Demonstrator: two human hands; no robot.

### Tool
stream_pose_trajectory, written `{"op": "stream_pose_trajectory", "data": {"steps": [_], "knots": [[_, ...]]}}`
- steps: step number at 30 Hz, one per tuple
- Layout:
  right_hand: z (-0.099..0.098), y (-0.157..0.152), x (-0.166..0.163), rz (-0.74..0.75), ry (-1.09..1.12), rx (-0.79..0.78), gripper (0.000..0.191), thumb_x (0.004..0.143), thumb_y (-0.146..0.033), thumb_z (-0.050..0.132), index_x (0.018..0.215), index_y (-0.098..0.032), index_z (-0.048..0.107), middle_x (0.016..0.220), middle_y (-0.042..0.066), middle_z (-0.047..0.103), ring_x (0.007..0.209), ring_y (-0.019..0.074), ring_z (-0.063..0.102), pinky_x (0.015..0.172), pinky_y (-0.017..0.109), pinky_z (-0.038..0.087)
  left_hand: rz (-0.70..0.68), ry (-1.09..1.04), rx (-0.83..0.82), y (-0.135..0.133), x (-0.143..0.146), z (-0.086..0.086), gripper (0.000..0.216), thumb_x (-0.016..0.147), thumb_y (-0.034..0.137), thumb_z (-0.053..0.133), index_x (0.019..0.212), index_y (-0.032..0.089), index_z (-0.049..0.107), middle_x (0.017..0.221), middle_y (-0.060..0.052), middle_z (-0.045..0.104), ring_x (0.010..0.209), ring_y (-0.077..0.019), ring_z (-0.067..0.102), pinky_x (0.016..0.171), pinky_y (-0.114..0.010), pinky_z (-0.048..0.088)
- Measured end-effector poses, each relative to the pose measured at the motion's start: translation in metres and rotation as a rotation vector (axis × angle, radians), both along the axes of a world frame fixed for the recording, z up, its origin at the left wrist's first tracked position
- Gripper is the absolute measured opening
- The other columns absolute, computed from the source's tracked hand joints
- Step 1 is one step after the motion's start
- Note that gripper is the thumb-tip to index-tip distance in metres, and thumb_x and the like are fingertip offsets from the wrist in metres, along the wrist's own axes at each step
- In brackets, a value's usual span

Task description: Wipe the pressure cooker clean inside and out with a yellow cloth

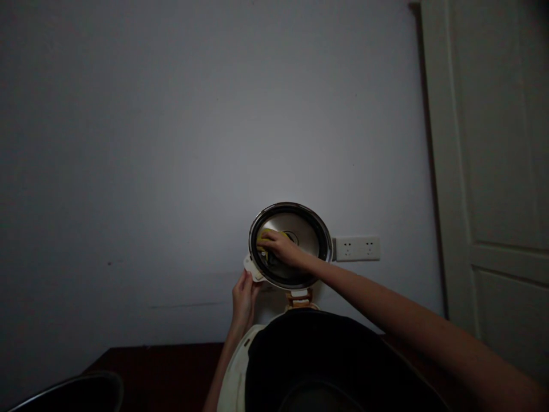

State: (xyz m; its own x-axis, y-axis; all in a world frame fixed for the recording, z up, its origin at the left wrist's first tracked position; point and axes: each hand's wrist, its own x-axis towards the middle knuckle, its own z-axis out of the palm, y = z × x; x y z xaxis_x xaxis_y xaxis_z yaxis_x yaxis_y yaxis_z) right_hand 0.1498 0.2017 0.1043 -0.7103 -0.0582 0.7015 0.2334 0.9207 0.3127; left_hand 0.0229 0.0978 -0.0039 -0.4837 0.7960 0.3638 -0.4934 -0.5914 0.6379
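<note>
A white rice cooker [237, 372] stands open on a dark table, its dark inner cavity [326, 360] facing me. Its round lid [304, 223] stands upright against the wall, with a shiny metal inner plate and a dark seal ring. My right hand [281, 247] presses a yellow sponge [266, 234] against the left side of the lid's inner plate, fingers closed on it. My left hand [243, 297] grips the lid's lower left edge by its white rim [252, 268], steadying it.
A white double wall socket [357, 248] sits just right of the lid. A white panelled door [493, 171] fills the right side. The rim of a dark round pot [72, 389] shows at the bottom left on the dark wooden table [163, 372].
</note>
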Motion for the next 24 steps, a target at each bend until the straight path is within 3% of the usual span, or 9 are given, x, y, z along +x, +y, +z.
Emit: {"op": "stream_pose_trajectory", "data": {"steps": [6,13,24], "knots": [[0.028,0.010,-0.007,-0.027,-0.038,0.116,0.024,0.091,-0.018,0.049,0.105,-0.020,0.069,0.111,0.008,0.064,0.108,0.0188,0.054,0.095,0.031,0.038,0.015,-0.007,-0.023,0.000,0.000,0.001,0.016,0.081,0.017,0.060,0.093,0.017,0.070,0.102,-0.006,0.070,0.100,-0.0195,0.064,0.094,-0.038,0.047],[0.043,0.015,0.019,-0.238,0.067,0.067,0.029,0.089,-0.015,0.049,0.112,-0.021,0.067,0.118,0.007,0.062,0.110,0.0188,0.054,0.093,0.029,0.039,0.004,-0.028,0.001,0.002,0.001,-0.002,0.016,0.084,0.017,0.057,0.094,0.016,0.070,0.104,-0.007,0.069,0.094,-0.0163,0.065,0.093,-0.037,0.048],[0.038,-0.002,0.078,-0.651,-0.019,0.045,0.030,0.088,-0.012,0.046,0.110,-0.016,0.066,0.108,0.016,0.059,0.099,0.0255,0.055,0.079,0.032,0.044,-0.006,-0.040,-0.005,-0.001,0.003,0.001,0.017,0.083,0.017,0.060,0.097,0.016,0.068,0.104,-0.007,0.069,0.095,-0.0165,0.065,0.094,-0.034,0.048]]}}
